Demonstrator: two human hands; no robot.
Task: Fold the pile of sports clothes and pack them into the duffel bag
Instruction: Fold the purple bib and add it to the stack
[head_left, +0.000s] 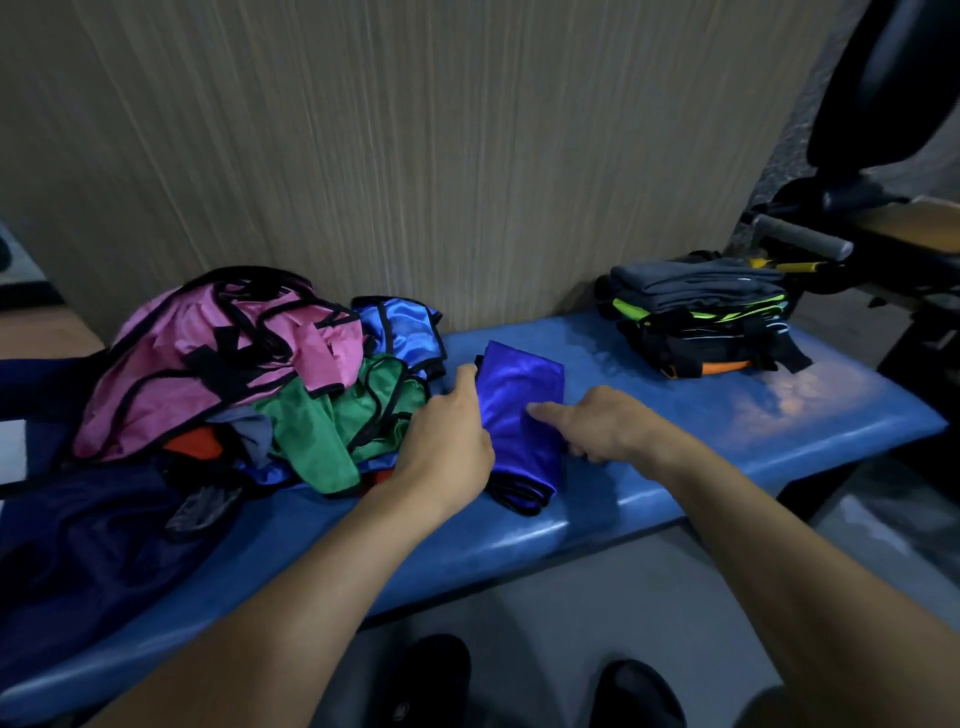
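My left hand (451, 426) and right hand (597, 423) rest on a folded blue garment (524, 410) lying on the blue bench (675, 467), fingers fairly straight and pressing it flat. Unfolded pile of clothes (249, 374) just left of it; folded stack (698, 317) well apart at right

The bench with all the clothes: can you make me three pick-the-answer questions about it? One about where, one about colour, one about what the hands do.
1. Where is the folded stack?
A. far right of the bench
B. on the floor
C. under the messy pile

2. What colour is the cloth being folded?
A. pink
B. shiny blue
C. orange

3. What are the hands doing?
A. hanging free
B. touching the cloth
C. holding a shoe

Answers: 1 A, it sits at the bench's right end. 2 B, it gleams blue. 3 B, the left hand and right hand both rest on it.
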